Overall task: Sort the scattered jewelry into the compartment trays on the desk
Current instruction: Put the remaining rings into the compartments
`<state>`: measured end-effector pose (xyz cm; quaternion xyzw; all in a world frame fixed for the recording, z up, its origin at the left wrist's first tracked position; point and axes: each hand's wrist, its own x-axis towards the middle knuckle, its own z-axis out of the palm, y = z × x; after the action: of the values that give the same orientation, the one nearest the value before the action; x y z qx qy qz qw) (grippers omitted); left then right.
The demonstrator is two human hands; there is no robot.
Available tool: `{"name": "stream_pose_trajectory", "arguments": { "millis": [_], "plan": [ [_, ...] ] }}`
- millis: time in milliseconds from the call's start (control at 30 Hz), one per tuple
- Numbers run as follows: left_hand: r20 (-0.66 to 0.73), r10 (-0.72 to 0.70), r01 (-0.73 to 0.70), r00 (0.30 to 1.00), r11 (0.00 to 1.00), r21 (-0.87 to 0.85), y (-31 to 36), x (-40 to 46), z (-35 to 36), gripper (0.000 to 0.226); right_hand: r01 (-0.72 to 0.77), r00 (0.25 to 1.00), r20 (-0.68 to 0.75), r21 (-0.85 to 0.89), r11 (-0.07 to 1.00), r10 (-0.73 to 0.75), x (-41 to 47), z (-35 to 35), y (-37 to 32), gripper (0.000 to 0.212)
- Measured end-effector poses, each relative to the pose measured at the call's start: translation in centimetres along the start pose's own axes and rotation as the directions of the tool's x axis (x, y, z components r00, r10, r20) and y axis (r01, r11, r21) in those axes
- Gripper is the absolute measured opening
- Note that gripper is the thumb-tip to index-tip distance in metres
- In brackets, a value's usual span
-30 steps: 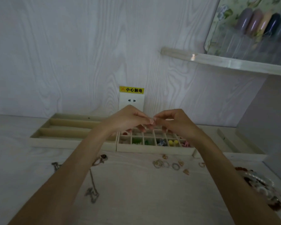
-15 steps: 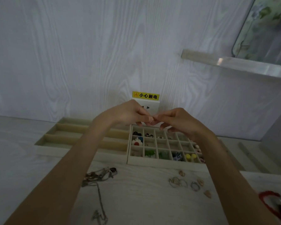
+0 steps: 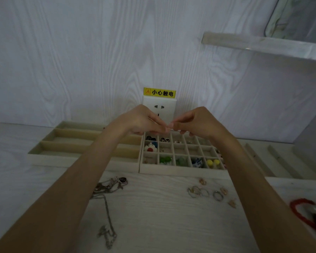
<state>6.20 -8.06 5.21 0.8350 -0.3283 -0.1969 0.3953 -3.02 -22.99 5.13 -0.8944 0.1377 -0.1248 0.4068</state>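
Beige, felt-looking grid tray (image 3: 182,169) sits at the back of the pale wood-grain desk (image 3: 162,216), square cells in rows. My left hand (image 3: 138,121) and right hand (image 3: 197,123) meet above its far row, fingertips pinched together on something tiny and pinkish-gold (image 3: 169,128); too small to tell what piece it is. Both hands closed in a fine pinch, other fingers curled under.

Cells hold small stuff: glossy black studs (image 3: 150,138), a white flower with red centre (image 3: 150,148), green glassy beads (image 3: 165,159), a blue-white ceramic-looking piece (image 3: 197,162), two round yellow beads (image 3: 212,162). Several cells look bare.

Just left of it and touching, a second beige tray with long slots (image 3: 84,148), nothing visible in them. Right of the grid tray, a third tray with ridged rows (image 3: 274,161), partly behind my right forearm.

Loose on the desk in front: thin silver chain necklaces in a tangle (image 3: 106,198), one with a dark oval pendant (image 3: 122,179), chain trailing toward me. Near the right forearm, a cluster of thin metal rings (image 3: 204,192) and small rose-gold bits (image 3: 232,202). Far right edge, a red beaded bracelet (image 3: 301,212) with other shiny pieces, blurred.

White wall socket (image 3: 160,108) with yellow warning label (image 3: 159,92) behind my hands, white wood-grain wall (image 3: 80,61), clear shelf edge (image 3: 263,44) upper right.
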Motion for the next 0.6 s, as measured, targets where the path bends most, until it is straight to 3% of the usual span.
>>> {"name": "stream_pose_trajectory", "arguments": {
  "millis": [433,600],
  "plan": [
    [0.089,-0.065,0.056,0.994,0.993,0.102,-0.19,-0.02,0.37,0.026,-0.139,0.981,0.158,0.169,0.976,0.112,-0.46,0.03,-0.47,0.016],
    [0.124,-0.121,0.089,0.985,0.967,0.237,-0.48,0.38,1.0,0.033,-0.18,0.962,0.197,-0.051,0.982,0.187,-0.63,0.55,-0.68,0.011]
  ]
}}
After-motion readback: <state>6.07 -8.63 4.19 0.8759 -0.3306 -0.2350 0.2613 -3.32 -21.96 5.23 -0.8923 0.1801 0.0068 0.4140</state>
